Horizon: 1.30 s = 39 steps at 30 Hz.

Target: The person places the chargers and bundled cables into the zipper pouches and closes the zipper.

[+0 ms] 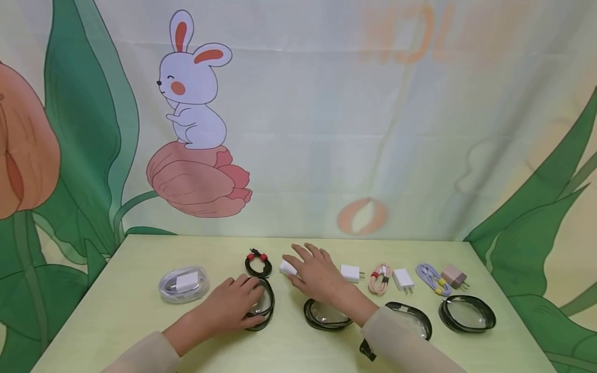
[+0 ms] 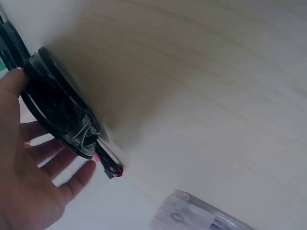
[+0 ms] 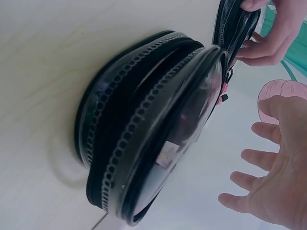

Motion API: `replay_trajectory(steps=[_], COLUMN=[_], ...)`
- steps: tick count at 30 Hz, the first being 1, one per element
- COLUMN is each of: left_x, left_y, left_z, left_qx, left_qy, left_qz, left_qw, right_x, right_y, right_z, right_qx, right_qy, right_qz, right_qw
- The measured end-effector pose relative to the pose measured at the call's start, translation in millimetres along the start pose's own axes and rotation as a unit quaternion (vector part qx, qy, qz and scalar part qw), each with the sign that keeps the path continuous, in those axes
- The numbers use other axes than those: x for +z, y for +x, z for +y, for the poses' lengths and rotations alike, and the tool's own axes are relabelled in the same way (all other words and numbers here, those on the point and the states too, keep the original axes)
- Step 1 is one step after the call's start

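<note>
My left hand (image 1: 233,305) holds a small clear pouch with black zipped edging (image 1: 268,317), its thumb on the near side and its fingers on the far side. Right behind this pouch lies a coiled black charging cable (image 1: 258,266) with red ties. My right hand (image 1: 317,272) is stretched over the table with its fingers spread, fingertips beside a white charger plug (image 1: 287,268). The right wrist view shows the straight fingers of that hand (image 3: 276,167) apart from another zipped clear pouch (image 3: 158,129), which stands below the forearm.
At the left lies a coiled white cable with a white plug in clear wrapping (image 1: 184,285). Rightward are a white plug (image 1: 351,273), a pink cable (image 1: 380,280), another white plug (image 1: 403,280), a purple cable (image 1: 434,278) and a pinkish plug (image 1: 453,277). Further pouches (image 1: 467,314) sit in front.
</note>
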<state>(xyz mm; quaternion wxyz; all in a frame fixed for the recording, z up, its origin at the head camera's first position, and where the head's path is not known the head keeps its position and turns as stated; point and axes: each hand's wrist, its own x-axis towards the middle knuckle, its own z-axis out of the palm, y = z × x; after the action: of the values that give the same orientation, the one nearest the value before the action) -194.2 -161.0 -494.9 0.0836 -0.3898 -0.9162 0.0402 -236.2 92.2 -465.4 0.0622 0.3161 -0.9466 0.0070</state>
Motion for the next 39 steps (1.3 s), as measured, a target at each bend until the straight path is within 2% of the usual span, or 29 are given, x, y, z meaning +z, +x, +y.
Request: replay_trajectory(steps=[4, 8, 12, 17, 20, 23, 27, 30, 34, 39], left_x=[-1.3, 0.5, 2.2, 4.1, 4.5, 2.5, -1.6, -2.6, -1.6, -0.5], left_y=[-1.0, -0.2, 2.2, 0.8, -1.1, -3.3, -7.6, -10.9, -14.3, -16.6], left_z=[0.7, -0.7, -2.5, -3.1, -2.1, -0.3, 1.0, 0.3, -1.4, -2.8], left_qx=[-0.044, -0.065, -0.06, -0.059, -0.077, -0.109, -0.162, -0.191, -0.203, -0.195], left_qy=[-0.031, -0.082, -0.114, -0.117, -0.109, -0.116, -0.148, -0.167, -0.176, -0.178], left_qz=[-0.006, -0.006, -0.028, -0.042, -0.026, -0.017, 0.001, 0.014, 0.025, 0.047], left_qw=[0.9985, 0.9945, 0.9913, 0.9905, 0.9907, 0.987, 0.9757, 0.9671, 0.9629, 0.9634], right_x=[-0.9, -2.7, -4.9, -4.2, -3.2, -1.9, -0.2, 1.4, 5.4, 13.0], right_y=[3, 11, 24, 44, 56, 64, 74, 81, 91, 100], right_z=[-1, -1, -1, -4, -7, -10, -15, -17, -21, -28], right_qx=[-0.01, -0.034, -0.053, -0.04, -0.032, -0.019, -0.006, -0.01, -0.008, 0.023], right_qy=[0.005, 0.017, 0.045, 0.076, 0.083, 0.087, 0.098, 0.101, 0.112, 0.131], right_qz=[-0.005, -0.017, -0.043, -0.09, -0.107, -0.124, -0.134, -0.13, -0.137, -0.151], right_qw=[1.0, 0.999, 0.997, 0.992, 0.99, 0.988, 0.986, 0.986, 0.984, 0.98])
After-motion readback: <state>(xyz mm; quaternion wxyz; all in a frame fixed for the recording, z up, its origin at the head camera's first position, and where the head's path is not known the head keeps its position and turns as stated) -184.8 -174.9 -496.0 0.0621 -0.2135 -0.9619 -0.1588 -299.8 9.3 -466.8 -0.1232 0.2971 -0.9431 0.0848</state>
